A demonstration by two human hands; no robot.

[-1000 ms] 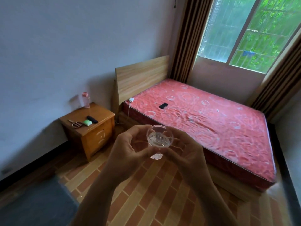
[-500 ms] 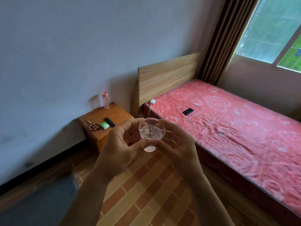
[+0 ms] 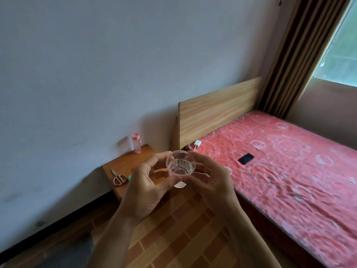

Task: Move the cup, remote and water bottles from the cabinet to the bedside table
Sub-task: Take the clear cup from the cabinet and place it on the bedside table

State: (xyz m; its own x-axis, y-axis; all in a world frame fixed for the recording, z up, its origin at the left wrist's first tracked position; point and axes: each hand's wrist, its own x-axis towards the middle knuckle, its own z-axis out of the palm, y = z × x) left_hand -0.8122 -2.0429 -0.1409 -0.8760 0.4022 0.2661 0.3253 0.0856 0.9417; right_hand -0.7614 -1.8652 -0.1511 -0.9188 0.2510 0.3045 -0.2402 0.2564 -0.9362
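Note:
A clear plastic cup (image 3: 180, 167) with some water in it is held upright between both hands at chest height. My left hand (image 3: 144, 187) grips its left side and my right hand (image 3: 211, 180) its right side. Behind the hands stands the wooden bedside table (image 3: 125, 163) against the wall. A pink water bottle (image 3: 136, 143) stands upright at its back edge. The black remote seen earlier on the table is hidden behind my left hand.
Scissors (image 3: 118, 177) and a green item (image 3: 129, 177) lie on the table's front left. The bed with a red mattress (image 3: 289, 171) and wooden headboard (image 3: 218, 113) fills the right; a phone (image 3: 246, 158) and charger (image 3: 197, 143) lie on it. Brick-pattern floor (image 3: 173, 238) below.
The view has swung left and closer to the bedside table. Both hands keep the cup, which now covers part of the table; the remote has passed behind my left hand.

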